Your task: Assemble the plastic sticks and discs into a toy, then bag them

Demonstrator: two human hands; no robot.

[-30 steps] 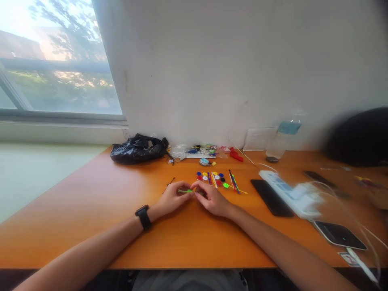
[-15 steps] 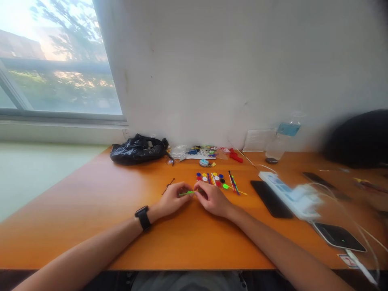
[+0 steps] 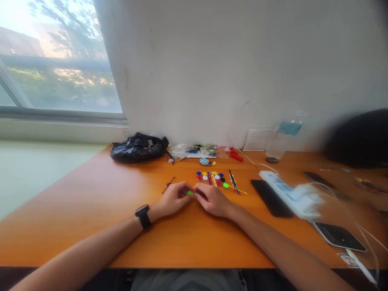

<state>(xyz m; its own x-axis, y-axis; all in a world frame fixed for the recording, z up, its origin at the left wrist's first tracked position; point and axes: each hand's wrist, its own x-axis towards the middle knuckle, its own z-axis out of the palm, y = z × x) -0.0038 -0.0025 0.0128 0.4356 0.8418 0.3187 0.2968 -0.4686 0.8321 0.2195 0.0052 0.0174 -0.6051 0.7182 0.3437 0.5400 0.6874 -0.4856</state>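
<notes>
My left hand [image 3: 173, 199], with a black watch on its wrist, and my right hand [image 3: 212, 199] meet fingertip to fingertip on the orange table [image 3: 91, 210]. Both pinch a small green plastic piece [image 3: 190, 192], of which only a dot shows between the fingers. Just beyond my right hand lie several coloured discs [image 3: 212, 178] and thin coloured sticks [image 3: 234, 182]. A thin dark stick [image 3: 168, 184] lies alone beyond my left hand.
A black plastic bag [image 3: 138, 147] and small packets [image 3: 201, 152] sit by the wall. To the right are a black phone [image 3: 269, 197], a white power strip with cables [image 3: 291, 194], a second phone [image 3: 338, 235], a water bottle [image 3: 283, 137] and a dark blurred shape [image 3: 360, 137].
The green piece showed as a longer stick between my fingers before; now only a small green dot is visible. Both hands stay nearly in place.
</notes>
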